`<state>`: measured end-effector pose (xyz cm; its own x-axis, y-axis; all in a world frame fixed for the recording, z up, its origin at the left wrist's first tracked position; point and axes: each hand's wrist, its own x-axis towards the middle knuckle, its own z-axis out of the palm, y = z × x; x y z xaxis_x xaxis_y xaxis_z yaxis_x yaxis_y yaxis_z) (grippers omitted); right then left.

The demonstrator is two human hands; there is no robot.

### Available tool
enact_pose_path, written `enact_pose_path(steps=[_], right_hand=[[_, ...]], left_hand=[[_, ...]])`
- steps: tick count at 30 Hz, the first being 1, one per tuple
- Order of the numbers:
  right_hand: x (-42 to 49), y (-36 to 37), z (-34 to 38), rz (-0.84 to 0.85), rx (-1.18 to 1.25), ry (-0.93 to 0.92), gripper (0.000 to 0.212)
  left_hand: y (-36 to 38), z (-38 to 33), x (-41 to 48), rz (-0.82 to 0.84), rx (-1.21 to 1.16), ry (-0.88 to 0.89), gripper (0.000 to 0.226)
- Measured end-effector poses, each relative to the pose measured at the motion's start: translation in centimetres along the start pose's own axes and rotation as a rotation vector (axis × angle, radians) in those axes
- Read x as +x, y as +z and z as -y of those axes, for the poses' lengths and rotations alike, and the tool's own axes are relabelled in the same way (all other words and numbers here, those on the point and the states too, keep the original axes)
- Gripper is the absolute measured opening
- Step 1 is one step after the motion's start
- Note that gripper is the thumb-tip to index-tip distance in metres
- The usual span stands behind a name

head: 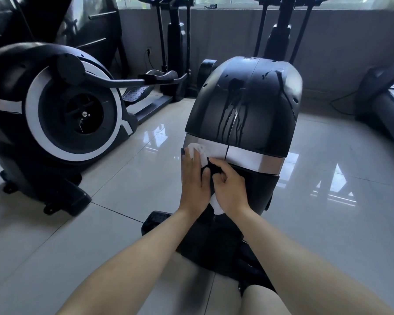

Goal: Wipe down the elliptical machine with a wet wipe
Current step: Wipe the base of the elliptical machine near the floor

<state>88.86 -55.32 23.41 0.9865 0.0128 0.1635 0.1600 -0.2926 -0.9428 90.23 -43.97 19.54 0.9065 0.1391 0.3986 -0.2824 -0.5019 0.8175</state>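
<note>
The black elliptical machine housing (248,105) stands in front of me, with a silver band (248,156) across it and wet streaks running down its top. My left hand (192,183) lies flat with straight fingers, pressing a white wet wipe (197,150) against the left end of the silver band. My right hand (229,189) sits just beside it with curled fingers, its index finger touching the housing below the band. A white piece of wipe (216,204) shows under the right wrist; whether the hand grips it is unclear.
A second elliptical with a large round white-ringed flywheel cover (62,110) stands close on the left. More machines (175,53) line the back wall, and a treadmill (387,98) is at the right. Glossy tiled floor (328,201) surrounds the housing. My knee (259,301) is at the bottom.
</note>
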Motion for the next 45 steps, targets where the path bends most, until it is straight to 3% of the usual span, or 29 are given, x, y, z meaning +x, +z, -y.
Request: enact_pose_path(steps=[8, 12, 16, 19, 22, 26, 29, 34, 38, 45], right_hand=[[0.0, -0.3, 1.2, 0.028, 0.132, 0.064, 0.036], [1.0, 0.3, 3.1, -0.057, 0.236, 0.016, 0.028], [2.9, 1.0, 5.3, -0.152, 0.182, -0.082, 0.022], [4.1, 2.0, 7.6, -0.189, 0.143, -0.056, 0.028], [5.0, 2.9, 11.1, -0.174, 0.190, 0.119, 0.024], [6.5, 1.7, 18.1, -0.253, 0.359, 0.358, 0.019], [7.3, 0.0, 24.5, -0.325, 0.492, 0.449, 0.019], [8.1, -2.6, 34.4, -0.482, 0.713, 0.651, 0.018], [8.6, -3.2, 40.6, -0.509, 0.802, 0.746, 0.017], [10.4, -1.9, 42.0, -0.574, 0.735, 0.783, 0.021]], left_hand=[[-2.3, 0.5, 0.6, 0.046, 0.225, 0.244, 0.063], [-3.3, -1.1, 2.2, 0.123, 0.201, 0.318, 0.058], [-5.6, -0.6, 4.1, 0.180, 0.143, 0.425, 0.055], [-8.2, -0.7, 5.9, 0.320, 0.085, 0.486, 0.058], [-10.9, -3.4, 8.3, 0.436, 0.043, 0.416, 0.060], [-15.0, -10.9, 12.2, 0.673, -0.040, 0.180, 0.068], [-18.2, -17.2, 14.9, 0.705, -0.121, 0.049, 0.068], [-23.3, -26.4, 18.3, 0.737, -0.254, -0.179, 0.037], [-26.5, -30.0, 21.1, 0.892, -0.080, -0.201, 0.047], [-27.1, -30.6, 26.0, 1.003, 0.093, -0.181, 0.010]])
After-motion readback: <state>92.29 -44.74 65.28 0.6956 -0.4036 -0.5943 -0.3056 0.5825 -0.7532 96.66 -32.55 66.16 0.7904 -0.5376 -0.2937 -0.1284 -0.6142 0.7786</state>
